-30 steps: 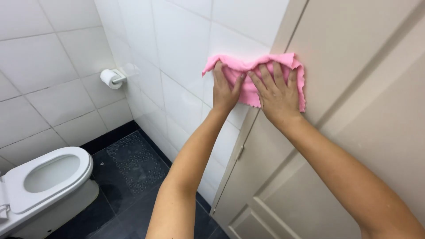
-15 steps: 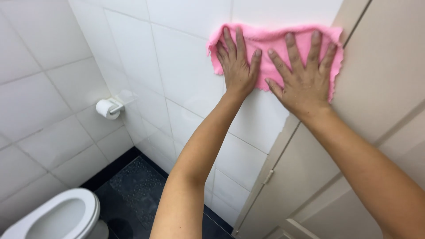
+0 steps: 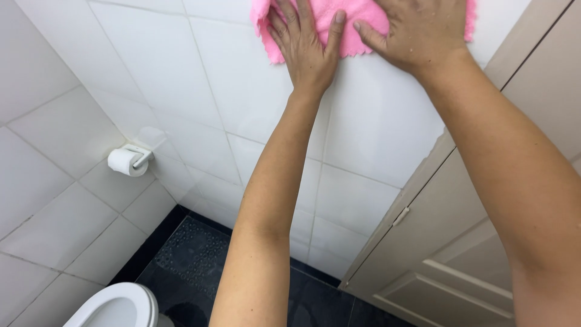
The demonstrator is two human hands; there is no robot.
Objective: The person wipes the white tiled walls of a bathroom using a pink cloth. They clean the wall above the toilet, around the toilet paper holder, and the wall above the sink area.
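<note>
Left hand (image 3: 307, 45) and right hand (image 3: 417, 30) flat on pink cloth (image 3: 357, 21) against white tiled wall (image 3: 181, 91)

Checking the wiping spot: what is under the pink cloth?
White wall tile shows around the pink cloth. Both hands, left hand and right hand, press it flat; the surface beneath is covered.

The white tiled wall (image 3: 200, 109) carries the pink cloth (image 3: 357, 18), which lies flat against it at the top, far right. A toilet paper roll (image 3: 127, 161) hangs on its holder at the left. Below, the dark floor (image 3: 200, 254) carries the white toilet (image 3: 118, 306), near left, partly cut off.
</note>
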